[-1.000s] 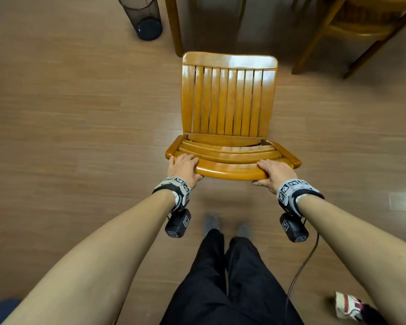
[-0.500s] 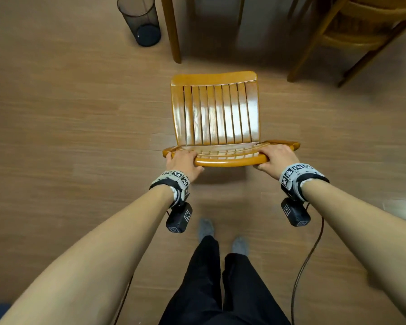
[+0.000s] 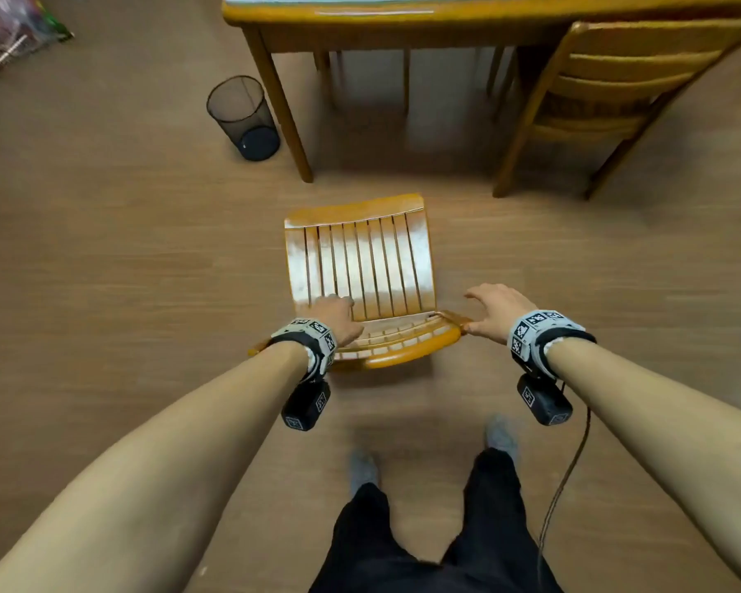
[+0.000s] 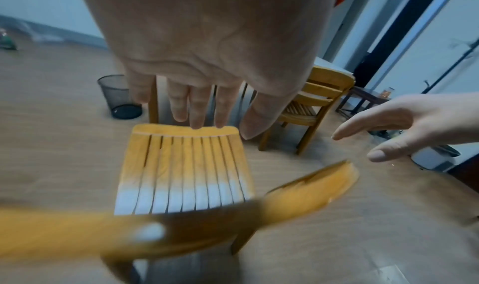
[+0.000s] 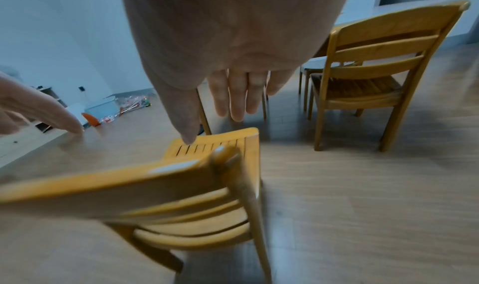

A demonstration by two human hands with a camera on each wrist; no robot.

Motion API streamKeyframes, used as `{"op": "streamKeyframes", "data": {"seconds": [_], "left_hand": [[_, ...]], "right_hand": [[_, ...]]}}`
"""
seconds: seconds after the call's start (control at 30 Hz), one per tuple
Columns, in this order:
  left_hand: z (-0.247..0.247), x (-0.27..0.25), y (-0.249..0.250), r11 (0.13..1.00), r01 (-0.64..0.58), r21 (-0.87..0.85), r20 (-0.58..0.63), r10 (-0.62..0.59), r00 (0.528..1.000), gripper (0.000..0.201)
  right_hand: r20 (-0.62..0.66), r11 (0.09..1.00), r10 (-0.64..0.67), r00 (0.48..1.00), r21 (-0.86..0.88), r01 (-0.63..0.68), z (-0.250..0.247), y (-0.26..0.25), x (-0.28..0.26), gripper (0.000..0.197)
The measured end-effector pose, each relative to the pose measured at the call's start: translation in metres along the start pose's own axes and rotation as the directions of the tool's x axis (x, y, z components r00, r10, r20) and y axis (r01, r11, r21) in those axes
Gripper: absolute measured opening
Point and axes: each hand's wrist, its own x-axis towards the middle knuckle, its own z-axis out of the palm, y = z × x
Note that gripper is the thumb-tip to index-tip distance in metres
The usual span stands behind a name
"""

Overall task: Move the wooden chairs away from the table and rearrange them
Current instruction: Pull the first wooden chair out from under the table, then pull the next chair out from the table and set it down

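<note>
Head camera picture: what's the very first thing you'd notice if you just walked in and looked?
The shiny wooden chair standing alone in the middle of the floor, with the left hand and the right hand open above its backrest, fingers straight, gripping nothing. Beyond it stands the wooden table, with a second chair at its right end. A black mesh bin stands by the table's left leg.

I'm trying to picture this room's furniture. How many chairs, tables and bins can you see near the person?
Wooden chairs: 2, the near chair by the hands and the far chair at the table.
Tables: 1, the wooden table.
Mesh bins: 1, the black bin.
Total: 4.
</note>
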Motion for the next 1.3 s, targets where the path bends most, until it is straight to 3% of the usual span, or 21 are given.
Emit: {"op": "streamKeyframes", "data": {"seconds": [0.23,0.53,1.03,1.3], "left_hand": [[-0.088,0.035,0.171,0.995,-0.075,-0.066,-0.195,0.061,0.979,0.051],[-0.181,0.107,0.329,0.994,-0.108,-0.016,-0.227,0.102,0.969,0.061],[-0.347,0.385,0.546,0.969,-0.245,-0.025,-0.220,0.234,0.947,0.054],[-0.353,0.509,0.627,0.963,-0.263,-0.051,-0.209,0.247,0.946,0.071]], "right_hand": [[-0.125,0.989,0.120,0.985,0.097,-0.108,-0.111,0.141,0.014,0.059],[-0.190,0.983,0.164,0.968,0.116,-0.143,-0.229,0.284,0.040,0.057],[-0.210,0.952,0.291,0.933,0.162,-0.261,-0.399,0.510,0.232,0.056],[-0.232,0.967,0.241,0.943,0.138,-0.213,-0.430,0.608,0.338,0.060]]}}
